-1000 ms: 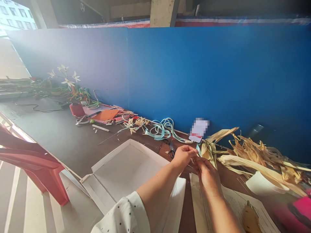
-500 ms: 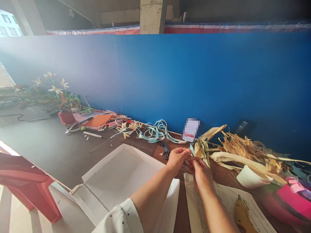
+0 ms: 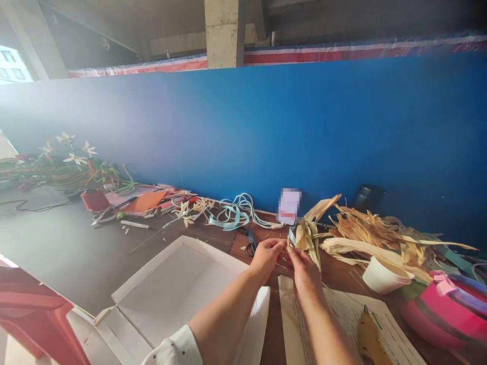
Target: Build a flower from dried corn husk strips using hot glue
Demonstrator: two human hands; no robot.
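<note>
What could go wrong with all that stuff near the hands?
The light blue strip might slip, as it looks narrow where the left hand and right hand meet. The left hand could bump the scissors lying close by. The white cup beside the dry husks might get knocked if the right hand swings outward.

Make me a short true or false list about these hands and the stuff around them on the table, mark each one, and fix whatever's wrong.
1. The scissors lie on the table, beside the left hand. True.
2. The hands are held wide apart. False: the left hand and the right hand come together at the fingertips, near a blue ribbon.
3. A white cup is near dried husks. True.
4. A green curtain is behind the table. False: a blue panel is there.
5. The scissors are inside the cup. False: they are on the table.
</note>
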